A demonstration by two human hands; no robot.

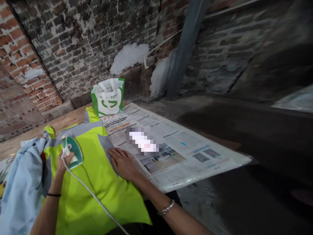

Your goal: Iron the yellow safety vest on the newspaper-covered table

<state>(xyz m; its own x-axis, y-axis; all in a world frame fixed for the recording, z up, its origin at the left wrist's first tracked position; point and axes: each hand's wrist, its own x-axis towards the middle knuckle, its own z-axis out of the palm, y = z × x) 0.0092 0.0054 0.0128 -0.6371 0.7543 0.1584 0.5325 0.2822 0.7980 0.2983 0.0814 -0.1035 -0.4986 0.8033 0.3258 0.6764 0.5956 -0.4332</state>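
Observation:
My left hand (64, 160) is wrapped round the handle of a green and white clothes iron (76, 150), which rests on a neon yellow vest (91, 173) with grey bands. A pale cord (94, 196) runs from the iron down across the vest toward me. My right hand (124, 164) lies flat with its fingers stretched out, at the vest's right edge by a grey band (104, 143). Under that side of the vest, newspaper (174, 178) with a clear covering spreads over the table.
A green and white bag (107, 98) stands at the table's far side. Light blue cloth (25, 186) is heaped at the left. A blurred-out patch (144, 141) hides something on the newspaper. Behind are a brick wall (80, 42) and a grey post (183, 49).

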